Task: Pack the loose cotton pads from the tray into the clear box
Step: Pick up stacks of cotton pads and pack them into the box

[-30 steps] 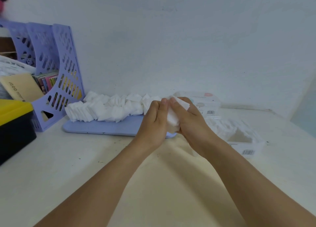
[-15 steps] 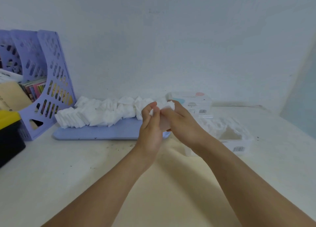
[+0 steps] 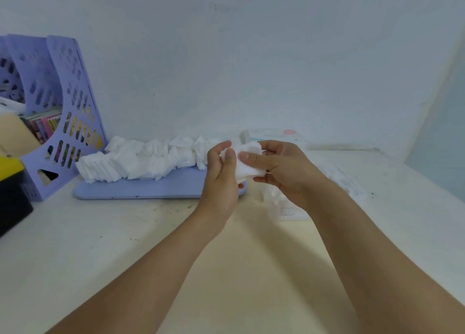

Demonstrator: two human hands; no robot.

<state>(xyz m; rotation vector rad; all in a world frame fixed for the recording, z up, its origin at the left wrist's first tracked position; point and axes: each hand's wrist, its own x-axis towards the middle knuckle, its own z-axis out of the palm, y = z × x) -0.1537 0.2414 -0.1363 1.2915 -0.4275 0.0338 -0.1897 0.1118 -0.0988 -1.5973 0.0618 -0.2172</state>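
At far left a black bin (image 3: 12,203) with a yellow lid sits at the table (image 3: 100,245) edge, and just behind it stands a lilac file rack (image 3: 73,112) holding books and papers. Right of the rack a lilac tray (image 3: 151,189) lies flat along the wall, with a long loose row of pads (image 3: 141,161) heaped on it from its left end almost to the hands. Over the tray's right end the left hand (image 3: 222,177) is raised, its thumb and curled fingers pinching the left side of a small stack (image 3: 247,161) of white pads. From the other side the right hand (image 3: 284,169) grasps the same stack, thumb laid across its front and fingers curled behind. Under and right of the right wrist sits the clear box (image 3: 337,182), blurred, already showing white pads inside and partly hidden by the arm. Behind the hands, against the wall, lies a white lid (image 3: 276,136) with a pink spot.
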